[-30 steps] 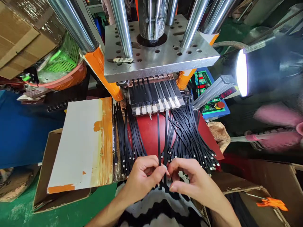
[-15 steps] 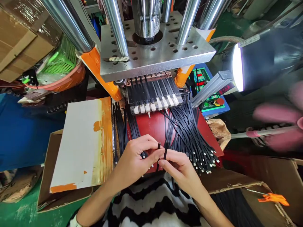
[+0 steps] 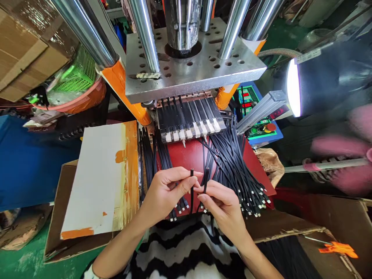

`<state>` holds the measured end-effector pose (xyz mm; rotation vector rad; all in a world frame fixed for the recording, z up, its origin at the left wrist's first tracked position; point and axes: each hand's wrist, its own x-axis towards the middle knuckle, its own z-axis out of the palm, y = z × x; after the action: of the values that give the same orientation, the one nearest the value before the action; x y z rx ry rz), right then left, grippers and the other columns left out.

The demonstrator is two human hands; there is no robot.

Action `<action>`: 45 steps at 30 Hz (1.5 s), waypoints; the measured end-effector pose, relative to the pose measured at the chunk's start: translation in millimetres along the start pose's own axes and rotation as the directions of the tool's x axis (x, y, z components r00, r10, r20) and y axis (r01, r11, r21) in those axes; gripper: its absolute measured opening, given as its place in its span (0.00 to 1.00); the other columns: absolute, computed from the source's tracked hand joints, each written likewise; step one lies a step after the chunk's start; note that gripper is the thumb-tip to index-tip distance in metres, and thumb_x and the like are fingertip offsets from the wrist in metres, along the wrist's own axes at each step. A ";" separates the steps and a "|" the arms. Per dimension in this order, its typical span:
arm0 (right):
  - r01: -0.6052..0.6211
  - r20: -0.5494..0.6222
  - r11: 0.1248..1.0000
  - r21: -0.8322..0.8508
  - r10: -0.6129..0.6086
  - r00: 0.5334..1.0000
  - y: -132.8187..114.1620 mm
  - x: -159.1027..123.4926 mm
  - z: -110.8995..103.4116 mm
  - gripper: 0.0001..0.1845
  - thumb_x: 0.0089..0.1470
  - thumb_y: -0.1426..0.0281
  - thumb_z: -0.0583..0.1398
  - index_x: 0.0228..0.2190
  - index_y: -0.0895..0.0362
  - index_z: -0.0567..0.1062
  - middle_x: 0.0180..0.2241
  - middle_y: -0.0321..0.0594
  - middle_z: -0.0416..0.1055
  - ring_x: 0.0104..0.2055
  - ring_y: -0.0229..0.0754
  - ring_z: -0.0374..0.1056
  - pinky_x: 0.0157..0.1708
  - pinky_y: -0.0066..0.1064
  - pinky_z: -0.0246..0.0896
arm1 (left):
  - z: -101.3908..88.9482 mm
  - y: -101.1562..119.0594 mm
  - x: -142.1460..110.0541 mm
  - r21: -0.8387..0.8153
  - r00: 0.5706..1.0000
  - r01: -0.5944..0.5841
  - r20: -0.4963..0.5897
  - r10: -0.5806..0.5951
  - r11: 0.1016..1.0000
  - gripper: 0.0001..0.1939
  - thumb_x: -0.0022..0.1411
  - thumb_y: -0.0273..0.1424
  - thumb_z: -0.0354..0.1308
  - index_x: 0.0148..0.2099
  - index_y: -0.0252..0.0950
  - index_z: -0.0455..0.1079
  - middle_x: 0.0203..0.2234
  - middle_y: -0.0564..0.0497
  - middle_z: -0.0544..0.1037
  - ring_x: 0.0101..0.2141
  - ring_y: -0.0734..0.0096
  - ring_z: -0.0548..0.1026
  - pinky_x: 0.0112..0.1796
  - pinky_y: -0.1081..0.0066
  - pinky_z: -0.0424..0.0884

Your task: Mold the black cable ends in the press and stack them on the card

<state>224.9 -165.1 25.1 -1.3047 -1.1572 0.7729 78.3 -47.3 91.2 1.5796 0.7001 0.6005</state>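
Note:
Over the front of the red work surface (image 3: 186,155), my left hand (image 3: 170,192) pinches a thin black cable (image 3: 192,197) between thumb and fingers, its short end pointing up. Close beside it, my right hand (image 3: 225,205) is closed on another black cable end (image 3: 206,179), also upright. Whether the two ends belong to one cable is hidden below my hands. Beyond them, a black fixture block (image 3: 188,112) holds several black cables with white connector tips along its front edge. A large bundle of black cables (image 3: 232,166) lies right of my hands, white-tipped ends toward me.
A steel press plate (image 3: 194,79) hangs above the fixture between steel columns. White board (image 3: 93,178) covers a carton at left. At right stand a control panel (image 3: 255,131), a lit lamp (image 3: 294,87), a pink fan (image 3: 343,147) and an open cardboard box (image 3: 290,221).
My hands have drawn slightly apart, and the two cable ends stand further from each other and higher above my fingers. The whole view has shifted slightly.

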 end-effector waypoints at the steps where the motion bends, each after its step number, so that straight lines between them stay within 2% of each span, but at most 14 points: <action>1: -0.007 -0.003 1.000 -0.002 0.007 1.000 -1.1 1.6 1.2 0.15 0.69 0.62 0.63 0.33 0.54 0.85 0.28 0.37 0.73 0.27 0.38 0.65 0.26 0.29 0.60 | -0.1 0.5 1.3 -0.041 1.000 0.007 0.003 -0.007 0.999 0.19 0.69 0.47 0.68 0.35 0.37 0.85 0.29 0.50 0.82 0.31 0.70 0.79 0.36 0.73 0.75; 5: 0.017 0.029 1.000 -0.010 -0.017 0.999 -4.9 12.4 5.2 0.17 0.70 0.64 0.62 0.28 0.54 0.80 0.27 0.36 0.70 0.28 0.38 0.64 0.28 0.30 0.60 | 0.4 2.9 7.3 -0.080 1.000 -0.020 -0.014 0.019 0.997 0.22 0.64 0.51 0.72 0.31 0.36 0.83 0.29 0.50 0.79 0.29 0.71 0.75 0.31 0.73 0.71; 10: 0.009 0.070 0.997 -0.078 -0.004 0.998 5.1 15.2 13.6 0.20 0.71 0.61 0.59 0.26 0.54 0.72 0.26 0.33 0.66 0.28 0.37 0.60 0.28 0.29 0.57 | -3.7 5.7 22.0 0.169 0.986 -0.139 -0.071 0.152 0.976 0.19 0.69 0.42 0.68 0.28 0.37 0.77 0.26 0.53 0.75 0.28 0.72 0.71 0.31 0.72 0.67; 13: -0.030 0.252 0.991 -0.132 0.063 0.966 14.8 5.2 13.2 0.23 0.72 0.58 0.58 0.26 0.54 0.68 0.25 0.32 0.66 0.26 0.36 0.60 0.27 0.28 0.55 | -15.4 5.1 47.7 0.308 0.955 -0.202 -0.147 0.256 0.930 0.16 0.69 0.37 0.66 0.28 0.37 0.75 0.25 0.55 0.74 0.26 0.73 0.69 0.31 0.72 0.66; 16: -0.007 0.474 0.985 -0.174 0.090 0.876 9.5 11.5 -7.2 0.26 0.74 0.55 0.56 0.25 0.55 0.69 0.25 0.33 0.69 0.27 0.36 0.63 0.29 0.28 0.55 | -29.6 0.1 90.1 0.460 0.923 -0.244 -0.159 0.350 0.854 0.14 0.70 0.34 0.62 0.30 0.36 0.75 0.25 0.54 0.74 0.26 0.72 0.70 0.31 0.71 0.65; 18: 0.051 0.502 0.975 -0.215 0.066 0.862 -3.8 37.3 -31.3 0.27 0.73 0.53 0.57 0.24 0.55 0.70 0.24 0.33 0.67 0.27 0.36 0.61 0.29 0.29 0.54 | -35.9 -4.2 122.8 0.592 0.906 -0.260 -0.123 0.404 0.763 0.15 0.70 0.32 0.61 0.29 0.36 0.74 0.24 0.54 0.74 0.26 0.71 0.70 0.33 0.70 0.65; 20: 0.114 0.438 0.956 -0.271 0.017 0.899 -18.5 79.9 -56.4 0.30 0.70 0.50 0.60 0.21 0.55 0.68 0.22 0.31 0.61 0.26 0.36 0.56 0.28 0.30 0.50 | -38.3 -7.5 152.3 0.711 0.892 -0.248 -0.098 0.441 0.658 0.16 0.70 0.30 0.61 0.27 0.36 0.72 0.24 0.53 0.75 0.27 0.70 0.70 0.35 0.69 0.67; 23: 0.149 0.380 0.935 -0.321 -0.017 0.925 -29.4 156.4 -80.4 0.33 0.64 0.43 0.62 0.20 0.55 0.69 0.20 0.30 0.59 0.25 0.36 0.53 0.27 0.31 0.47 | -37.9 -9.7 176.4 0.766 0.871 -0.141 -0.205 0.446 0.627 0.09 0.71 0.29 0.60 0.36 0.34 0.75 0.31 0.49 0.81 0.27 0.71 0.73 0.40 0.69 0.71; 25: 0.175 0.389 0.923 -0.342 -0.030 0.921 -25.8 201.1 -83.7 0.34 0.62 0.40 0.62 0.20 0.55 0.71 0.20 0.31 0.61 0.25 0.36 0.54 0.28 0.32 0.48 | -37.9 -10.7 173.6 0.730 0.859 -0.105 -0.276 0.432 0.675 0.08 0.73 0.31 0.60 0.48 0.32 0.76 0.40 0.45 0.84 0.27 0.72 0.76 0.39 0.70 0.74; 27: 0.248 0.400 0.899 -0.360 -0.091 0.912 -16.2 233.7 -80.3 0.34 0.61 0.40 0.63 0.20 0.55 0.72 0.21 0.32 0.63 0.26 0.37 0.56 0.30 0.33 0.50 | -38.7 -12.7 158.6 0.726 0.866 -0.199 -0.184 0.465 0.658 0.14 0.75 0.33 0.58 0.57 0.31 0.74 0.48 0.41 0.83 0.34 0.69 0.81 0.41 0.69 0.77; 31: 0.403 0.420 0.837 -0.371 -0.235 0.877 4.0 262.8 -71.1 0.30 0.63 0.46 0.63 0.21 0.56 0.76 0.26 0.36 0.68 0.31 0.40 0.63 0.36 0.34 0.55 | -40.5 -19.3 124.7 0.818 0.809 -0.483 0.280 0.516 0.313 0.16 0.76 0.31 0.56 0.61 0.33 0.75 0.57 0.36 0.80 0.59 0.52 0.78 0.58 0.52 0.76; 33: 0.425 0.418 0.818 -0.387 -0.255 0.872 9.2 265.3 -69.4 0.27 0.65 0.51 0.63 0.22 0.56 0.76 0.27 0.37 0.69 0.31 0.40 0.64 0.37 0.34 0.56 | -40.5 -22.0 118.7 0.840 0.794 -0.515 0.392 0.465 0.170 0.16 0.76 0.30 0.56 0.61 0.33 0.75 0.60 0.34 0.78 0.62 0.47 0.75 0.60 0.46 0.74; 39: 0.316 0.308 0.898 -0.307 -0.220 0.926 13.5 260.2 -75.4 0.22 0.64 0.53 0.65 0.26 0.57 0.77 0.29 0.38 0.74 0.31 0.39 0.65 0.36 0.33 0.59 | -35.6 -21.8 124.9 0.835 0.788 -0.541 0.460 0.408 0.104 0.22 0.77 0.32 0.54 0.67 0.30 0.71 0.66 0.31 0.75 0.67 0.44 0.72 0.64 0.42 0.69; 45: 0.192 0.339 0.948 -0.252 -0.099 0.936 14.9 261.3 -77.0 0.23 0.57 0.50 0.70 0.28 0.57 0.76 0.27 0.37 0.74 0.28 0.37 0.65 0.31 0.31 0.61 | -13.7 -25.0 117.4 0.905 0.842 -0.423 0.375 0.387 0.045 0.27 0.78 0.38 0.54 0.70 0.27 0.69 0.67 0.29 0.73 0.69 0.41 0.69 0.67 0.42 0.65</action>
<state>376.2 56.9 72.5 -1.3346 -1.6600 0.7469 145.8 49.7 66.4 3.1645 0.5971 0.5152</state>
